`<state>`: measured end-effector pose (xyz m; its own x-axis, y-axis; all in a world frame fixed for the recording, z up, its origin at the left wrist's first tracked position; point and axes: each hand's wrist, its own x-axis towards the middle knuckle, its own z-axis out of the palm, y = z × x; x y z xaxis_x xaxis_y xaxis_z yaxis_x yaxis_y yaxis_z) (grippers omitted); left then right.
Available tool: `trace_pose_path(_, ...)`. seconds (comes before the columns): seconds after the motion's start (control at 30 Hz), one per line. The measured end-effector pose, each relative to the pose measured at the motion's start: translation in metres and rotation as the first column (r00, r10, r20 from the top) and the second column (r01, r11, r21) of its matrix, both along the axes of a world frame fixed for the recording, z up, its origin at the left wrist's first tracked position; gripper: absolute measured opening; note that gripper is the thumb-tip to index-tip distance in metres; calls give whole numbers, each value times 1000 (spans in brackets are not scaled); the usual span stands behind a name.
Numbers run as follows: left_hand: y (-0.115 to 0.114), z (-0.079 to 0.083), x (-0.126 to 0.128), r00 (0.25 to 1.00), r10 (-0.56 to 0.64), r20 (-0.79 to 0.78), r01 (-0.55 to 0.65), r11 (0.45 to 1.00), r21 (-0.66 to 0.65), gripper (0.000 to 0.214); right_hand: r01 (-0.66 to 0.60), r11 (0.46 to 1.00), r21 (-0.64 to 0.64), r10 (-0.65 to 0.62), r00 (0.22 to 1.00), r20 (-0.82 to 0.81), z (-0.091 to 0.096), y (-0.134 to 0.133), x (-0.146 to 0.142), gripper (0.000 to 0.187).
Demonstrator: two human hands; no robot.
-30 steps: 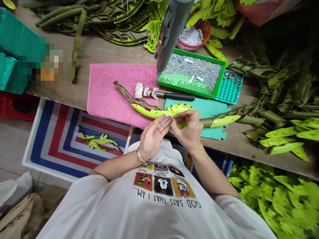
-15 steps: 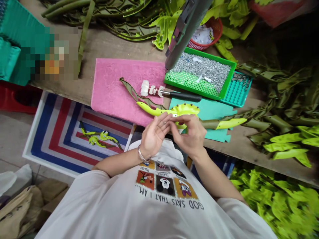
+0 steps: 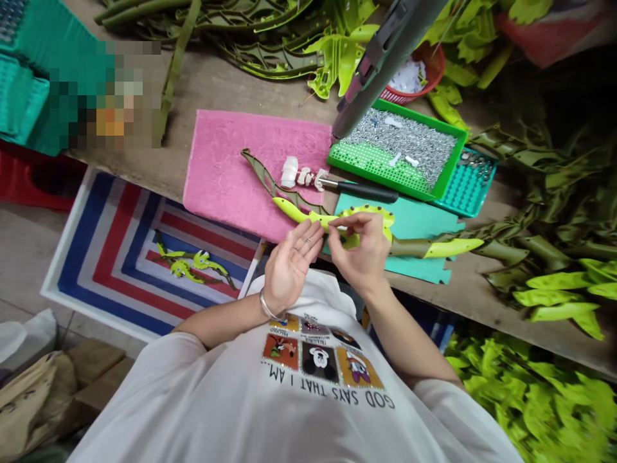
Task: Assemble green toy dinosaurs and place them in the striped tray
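Pinching a lime-green plastic leaf [image 3: 301,212] in the right hand [image 3: 360,247], the left hand [image 3: 292,265] now drawn back open.

The right fingers [image 3: 344,223] are pressed together on the leaf near its join, though they hide exactly what they grip. The left fingers [image 3: 308,244] are slightly apart and empty, just beside them. Just beyond the right fingertips lies a rounded spotted plastic piece [image 3: 371,214]; farther out are a black-handled tool [image 3: 361,191], a pink towel [image 3: 231,154] and a green tray of small metal fasteners [image 3: 400,151].
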<state>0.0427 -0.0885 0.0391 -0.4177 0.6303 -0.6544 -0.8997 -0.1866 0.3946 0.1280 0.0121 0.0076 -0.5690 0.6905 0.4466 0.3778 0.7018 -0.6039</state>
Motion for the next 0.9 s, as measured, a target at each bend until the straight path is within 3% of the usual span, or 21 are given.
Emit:
trace_pose_path(0.2,-5,-2,-5,998,46,-33,-45,999,18,44,-27,982,189,2,992,127,-23,10,-12,12)
trace_pose_path(0.33,-3,-3,-5,998,43,-44,-42,999,27,43,-69,966,248,45,994,101,-17,8,-11,11)
trace_pose_path(0.53,0,2,-3,1000,-5,-13,6,1000,11,44,-224,960,167,230,973,-18,9,1,1,21)
trace_pose_path(0.77,8,8,6,994,-107,22,107,994,27,46,-241,951,196,243,970,16,12,2,16,22)
trace_pose_path(0.9,11,6,9,991,-134,32,132,990,39,43,-207,973,100,214,975,-60,7,5,33,27)
